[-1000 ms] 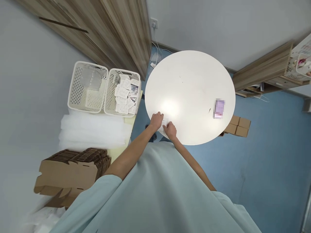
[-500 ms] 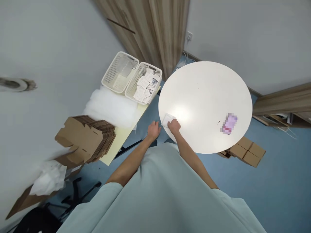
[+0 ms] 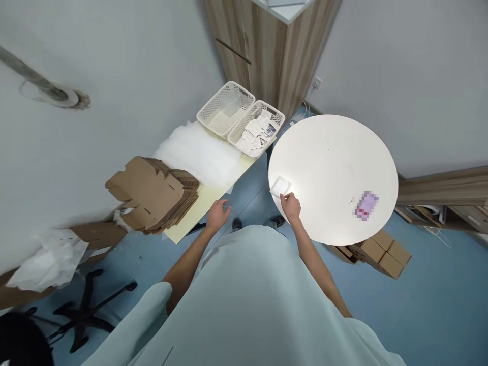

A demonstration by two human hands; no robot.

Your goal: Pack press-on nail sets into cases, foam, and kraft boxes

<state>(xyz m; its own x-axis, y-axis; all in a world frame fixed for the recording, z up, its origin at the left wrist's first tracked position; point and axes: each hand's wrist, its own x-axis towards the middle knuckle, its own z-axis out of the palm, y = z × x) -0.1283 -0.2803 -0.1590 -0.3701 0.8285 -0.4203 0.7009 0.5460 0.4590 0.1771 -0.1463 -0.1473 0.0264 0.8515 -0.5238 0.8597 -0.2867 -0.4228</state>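
The right hand (image 3: 291, 206) pinches a white packet (image 3: 281, 185) at the edge of the round bench (image 3: 333, 162); the left hand (image 3: 218, 214) hangs released.

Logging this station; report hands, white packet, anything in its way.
Left grip open, nothing seen in it. Right grip pinching near edge of white packet. Packet at rim of round table; blurred purple item apart from it.

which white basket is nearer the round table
The basket heaped with white slips; the other basket stands farther away, holding a see-through item.
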